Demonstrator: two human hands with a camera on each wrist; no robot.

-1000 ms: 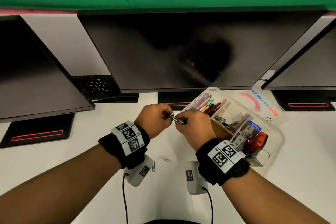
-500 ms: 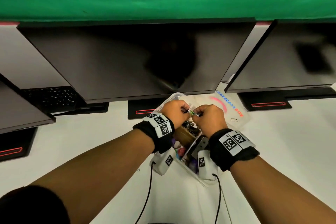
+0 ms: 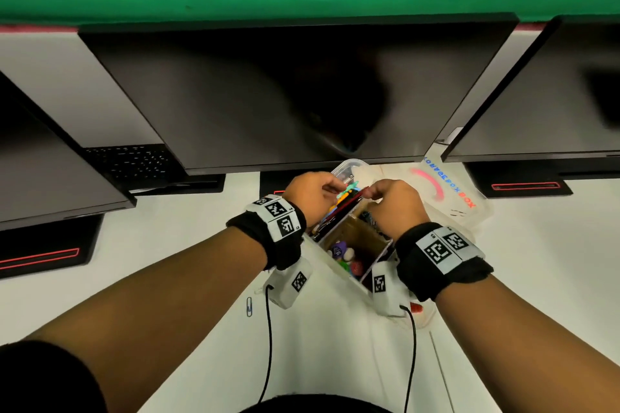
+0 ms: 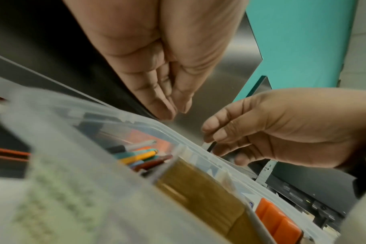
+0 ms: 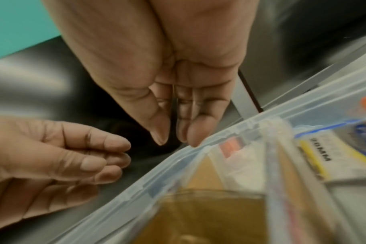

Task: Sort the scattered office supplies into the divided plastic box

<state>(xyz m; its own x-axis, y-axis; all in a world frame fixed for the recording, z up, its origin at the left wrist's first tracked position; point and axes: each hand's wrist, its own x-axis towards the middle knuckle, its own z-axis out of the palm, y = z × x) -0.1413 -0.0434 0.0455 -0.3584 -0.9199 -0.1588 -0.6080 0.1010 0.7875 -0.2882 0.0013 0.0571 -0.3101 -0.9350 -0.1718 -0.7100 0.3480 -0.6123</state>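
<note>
The clear divided plastic box (image 3: 349,166) lies under both hands, with pens (image 3: 339,208) in its left compartment and a cardboard divider (image 3: 359,238) beside them. My right hand (image 3: 367,193) hovers over the box's far rim (image 5: 178,163) and pinches a small black clip (image 5: 173,109) between thumb and forefinger. The left wrist view shows the same clip (image 4: 209,146) in the right hand (image 4: 211,143). My left hand (image 3: 339,186) is a little to the left, above the pens (image 4: 140,156). Its fingers (image 5: 119,155) are loosely bent and nothing shows in them.
The box's lid (image 3: 446,191) with coloured lettering lies to the right. A loose paper clip (image 3: 249,306) lies on the white desk near my left wrist. Three dark monitors (image 3: 285,94) stand close behind the box, and a keyboard (image 3: 131,161) sits at the back left.
Both hands travelled from left of the box to above it, holding a small clip between them. They have now parted slightly, and the clip stays in the right hand.
</note>
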